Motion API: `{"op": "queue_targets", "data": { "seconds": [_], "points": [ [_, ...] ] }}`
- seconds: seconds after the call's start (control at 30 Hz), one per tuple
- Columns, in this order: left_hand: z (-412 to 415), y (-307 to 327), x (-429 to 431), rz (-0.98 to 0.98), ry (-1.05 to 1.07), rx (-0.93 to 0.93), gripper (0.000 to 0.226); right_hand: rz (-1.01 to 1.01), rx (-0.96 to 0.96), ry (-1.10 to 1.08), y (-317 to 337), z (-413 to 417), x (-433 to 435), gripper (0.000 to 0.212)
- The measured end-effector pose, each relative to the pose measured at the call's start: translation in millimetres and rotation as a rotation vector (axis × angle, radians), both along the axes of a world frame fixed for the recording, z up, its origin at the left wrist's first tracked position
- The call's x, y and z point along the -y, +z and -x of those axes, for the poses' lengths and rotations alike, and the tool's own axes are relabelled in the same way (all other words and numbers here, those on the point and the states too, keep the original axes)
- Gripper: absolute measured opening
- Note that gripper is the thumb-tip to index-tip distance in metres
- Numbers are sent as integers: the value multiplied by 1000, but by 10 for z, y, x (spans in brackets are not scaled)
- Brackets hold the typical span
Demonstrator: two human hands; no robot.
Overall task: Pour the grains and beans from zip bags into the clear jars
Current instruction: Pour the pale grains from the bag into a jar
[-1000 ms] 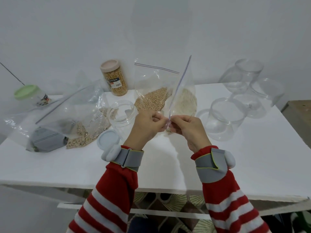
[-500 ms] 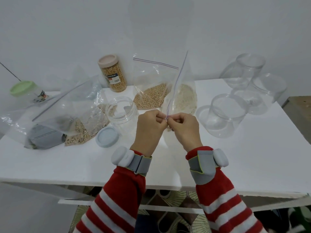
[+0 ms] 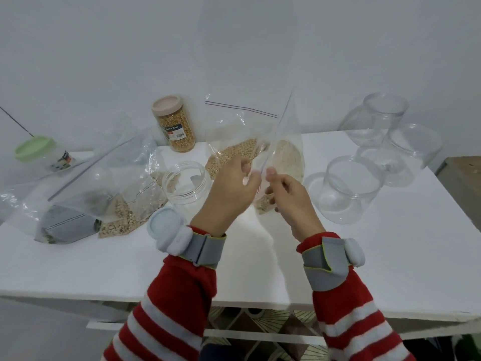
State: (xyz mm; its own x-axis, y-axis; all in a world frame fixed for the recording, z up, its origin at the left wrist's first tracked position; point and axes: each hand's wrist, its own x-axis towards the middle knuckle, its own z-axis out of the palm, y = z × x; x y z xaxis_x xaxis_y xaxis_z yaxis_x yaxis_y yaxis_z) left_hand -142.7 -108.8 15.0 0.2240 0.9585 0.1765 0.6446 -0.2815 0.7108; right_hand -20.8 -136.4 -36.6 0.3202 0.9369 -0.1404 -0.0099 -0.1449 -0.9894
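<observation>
**Two hands on one bag, jars all around**

My landmark is the open jar (image 3: pixel 186 187) that stands in the middle of the white table (image 3: pixel 390 256). I count from the left side to the right.

Far left of the open jar lies one jar with a green lid (image 3: pixel 39 152), tipped on its side. Next come the zip bags on the left. I can count two with food in them: one dark bag (image 3: pixel 67 224) and one bag of pale beans (image 3: pixel 127 217), which touches the open jar's left side. There is more clear plastic piled over them, and I cannot tell how many bags that is.

One round blue-white lid (image 3: pixel 162 225) lies flat just in front of the open jar. Behind the open jar stands one jar of yellow corn (image 3: pixel 177 126) with a pink lid.

Right of the open jar stand two more zip bags. One bag of round beans (image 3: pixel 234 152) is at the back. One bag of white grains (image 3: pixel 285 157) is in front of it, and I hold this one up.

My left hand (image 3: pixel 229 196) pinches the top edge of that bag, fingers closed on it. My right hand (image 3: pixel 291 196) pinches the same edge just beside it, fingers closed too. Both hands look blurry.

Further right I count three empty clear jars: one near (image 3: pixel 351 188), one behind it (image 3: pixel 413 152), and one lying tipped at the back (image 3: pixel 377 115).
</observation>
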Motion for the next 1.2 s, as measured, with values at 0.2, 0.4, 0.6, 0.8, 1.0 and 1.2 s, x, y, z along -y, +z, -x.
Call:
{"op": "queue_targets", "data": {
  "seconds": [0.2,0.4,0.6,0.8,1.0,1.2],
  "points": [
    [-567,476,-596,110,-69,-273,92,134,-174,-193,-183,-96,-138,26],
    [-1053,468,-1172,23,21,-545,28,234,-181,-172,-414,-231,-169,29],
    [-810,758,-1352,113,-4,-211,29,275,-207,-218,-489,-404,-331,28],
    [-575,1498,-1170,43,-130,126,25,173,-367,-157,-272,-256,-576,62],
    [-235,2326,-852,-96,-257,366,18,-272,-1092,235,477,-204,-826,81],
    [323,2295,-908,-111,-179,396,23,-365,-877,220,1085,-173,-1018,53]
  ]
}}
